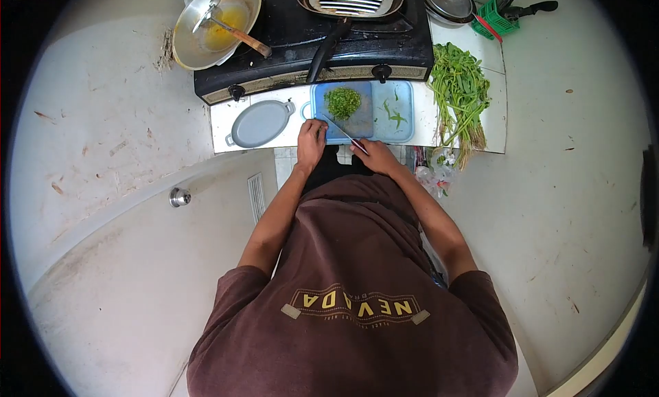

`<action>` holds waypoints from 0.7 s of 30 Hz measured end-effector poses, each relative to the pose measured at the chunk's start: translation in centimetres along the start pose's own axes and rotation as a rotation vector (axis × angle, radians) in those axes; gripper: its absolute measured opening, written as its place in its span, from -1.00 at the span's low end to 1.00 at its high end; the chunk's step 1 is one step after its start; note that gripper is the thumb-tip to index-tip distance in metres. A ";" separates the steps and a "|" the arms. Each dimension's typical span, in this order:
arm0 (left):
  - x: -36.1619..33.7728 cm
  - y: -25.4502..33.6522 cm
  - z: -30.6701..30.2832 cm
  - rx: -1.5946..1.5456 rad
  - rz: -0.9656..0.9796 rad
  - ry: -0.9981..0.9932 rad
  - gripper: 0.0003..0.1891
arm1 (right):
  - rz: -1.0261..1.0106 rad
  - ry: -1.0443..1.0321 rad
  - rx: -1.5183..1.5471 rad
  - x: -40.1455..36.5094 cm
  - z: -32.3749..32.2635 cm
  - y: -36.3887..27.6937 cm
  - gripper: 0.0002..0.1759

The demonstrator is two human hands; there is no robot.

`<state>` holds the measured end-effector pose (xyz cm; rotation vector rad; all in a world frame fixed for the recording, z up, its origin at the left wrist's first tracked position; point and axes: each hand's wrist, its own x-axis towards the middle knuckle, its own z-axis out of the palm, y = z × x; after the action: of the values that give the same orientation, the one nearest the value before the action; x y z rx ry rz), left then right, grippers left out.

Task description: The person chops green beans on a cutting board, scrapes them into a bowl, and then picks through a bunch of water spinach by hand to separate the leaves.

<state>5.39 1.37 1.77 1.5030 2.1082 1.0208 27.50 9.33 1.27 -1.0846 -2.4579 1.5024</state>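
My right hand is closed on the handle of a knife, whose blade points up and left over the blue cutting board. At the board's lower left corner is my left hand, its fingers bent together near the blade tip; whether they pinch anything is too small to tell. A heap of chopped greens lies on the board's left half. Some loose green pieces rest on the lighter right part.
Left of the board lies a grey oval dish. A leafy bunch with roots lies at the right. Behind stands a black stove with a grill pan; a metal pan holds a spoon. A green basket contains knives.
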 end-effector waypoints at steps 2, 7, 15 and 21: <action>0.1 0.2 0.1 -0.023 -0.037 0.003 -0.91 | 0.005 -0.011 0.000 0.0 -0.4 -0.1 -0.47; 0.4 1.8 -0.4 -0.044 -0.165 0.016 -0.91 | 0.019 -0.002 0.003 -0.1 -1.9 -1.0 -0.50; 0.3 0.6 0.1 0.034 -0.011 0.006 -0.92 | -0.030 -0.047 -0.032 0.6 -2.1 -0.9 -0.49; 0.2 0.9 -0.3 0.074 -0.008 -0.019 -0.89 | -0.031 -0.081 -0.167 0.4 -1.4 -1.0 -0.46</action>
<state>5.73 1.64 2.63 1.5312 2.1592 0.9318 27.19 10.40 2.69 -1.0236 -2.6841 1.3796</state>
